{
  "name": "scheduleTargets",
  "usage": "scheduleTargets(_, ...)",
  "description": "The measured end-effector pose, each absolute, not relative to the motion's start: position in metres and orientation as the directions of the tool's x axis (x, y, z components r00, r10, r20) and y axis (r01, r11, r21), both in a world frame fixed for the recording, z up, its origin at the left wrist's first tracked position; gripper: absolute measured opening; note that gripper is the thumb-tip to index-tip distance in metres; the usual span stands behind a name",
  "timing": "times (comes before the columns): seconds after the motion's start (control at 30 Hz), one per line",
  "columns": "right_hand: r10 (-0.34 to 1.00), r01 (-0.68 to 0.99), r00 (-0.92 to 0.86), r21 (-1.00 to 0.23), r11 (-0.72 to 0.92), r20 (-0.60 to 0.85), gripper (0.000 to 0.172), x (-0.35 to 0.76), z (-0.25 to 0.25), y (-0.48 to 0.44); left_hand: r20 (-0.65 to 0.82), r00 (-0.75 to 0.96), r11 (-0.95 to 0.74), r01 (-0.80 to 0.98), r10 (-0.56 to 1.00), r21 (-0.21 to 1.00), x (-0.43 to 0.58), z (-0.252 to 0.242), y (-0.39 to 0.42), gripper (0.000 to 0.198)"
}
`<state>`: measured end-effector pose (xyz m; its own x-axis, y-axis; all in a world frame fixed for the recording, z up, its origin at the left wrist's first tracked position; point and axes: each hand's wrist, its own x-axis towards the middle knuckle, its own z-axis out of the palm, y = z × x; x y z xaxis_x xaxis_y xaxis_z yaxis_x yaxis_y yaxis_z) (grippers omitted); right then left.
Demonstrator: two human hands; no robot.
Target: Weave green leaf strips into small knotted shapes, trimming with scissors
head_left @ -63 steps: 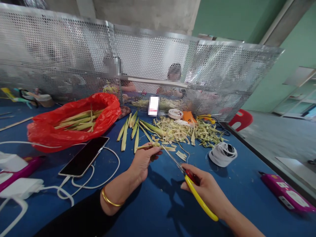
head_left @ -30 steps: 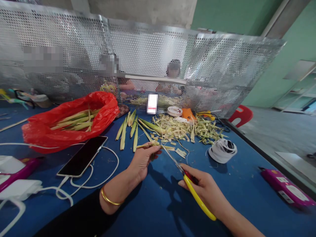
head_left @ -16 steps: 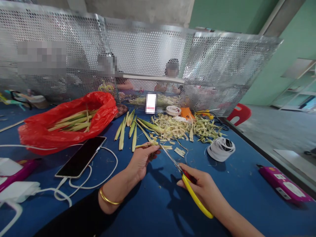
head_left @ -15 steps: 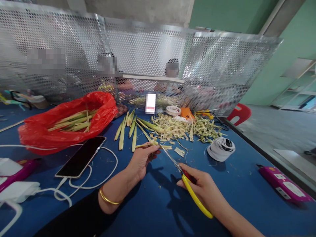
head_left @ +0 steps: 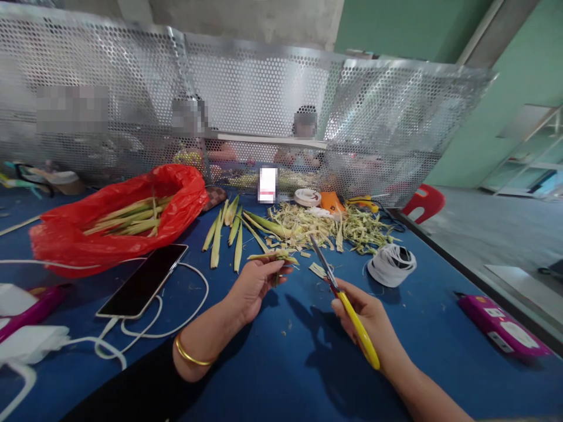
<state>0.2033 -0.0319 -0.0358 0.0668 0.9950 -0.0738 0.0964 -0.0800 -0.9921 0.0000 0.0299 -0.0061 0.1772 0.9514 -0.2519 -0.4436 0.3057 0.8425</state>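
My left hand (head_left: pixel 251 288), with a gold bangle at the wrist, is closed on a small folded piece of corn husk (head_left: pixel 281 255). Pale ends of the husk stick out on both sides of the fingertips. My right hand (head_left: pixel 367 313) grips scissors (head_left: pixel 357 329) with yellow and red handles. Their blades point up and away, look nearly closed, and stand apart from the held husk. Beyond the hands lie loose husk leaves (head_left: pixel 215 243) and a heap of husk trimmings (head_left: pixel 303 225). A few cut strips (head_left: pixel 317 269) lie near the scissors.
On the left, a red plastic bag (head_left: pixel 65 240) holds more husks, near a phone (head_left: pixel 143 281) with a white cable. A roll of white tape (head_left: pixel 391 266) and a purple packet (head_left: pixel 501 325) lie on the right. A perforated screen (head_left: pixel 259 82) stands behind, with people beyond it.
The scissors have moved right, away from the husk, with the blades turned more upright and closer together. My left hand has shifted slightly right and the husk in it shows more fully.
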Motion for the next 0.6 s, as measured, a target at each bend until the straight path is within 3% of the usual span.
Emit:
scheduleTargets(0.17, 0.99, -0.037, 0.062, -0.992, -0.124, -0.126, 0.067, 0.196, -0.025, -0.035, -0.145, 0.124, 0.18, -0.347, 0.982, 0.921, 0.002, -0.007, 0.027, 0.03)
scheduleTargets(0.3, 0.987, -0.093, 0.102, -0.989, -0.115, -0.125, 0.065, 0.191, -0.019, -0.034, 0.048, 0.088, -0.036, -0.133, 0.995, 0.99, 0.002, -0.006, 0.023, 0.034)
scheduleTargets(0.43, 0.989, -0.167, 0.063, -0.978, -0.124, -0.136, 0.062, 0.18, -0.01, -0.033, 0.244, 0.026, -0.245, 0.103, 0.97, 0.964, 0.004, -0.008, 0.017, 0.039)
scheduleTargets(0.6, 0.984, -0.214, -0.015, -0.961, -0.175, -0.175, 0.061, 0.16, -0.001, -0.033, 0.253, -0.004, -0.249, 0.163, 0.967, 0.955, 0.008, -0.01, 0.012, 0.045)
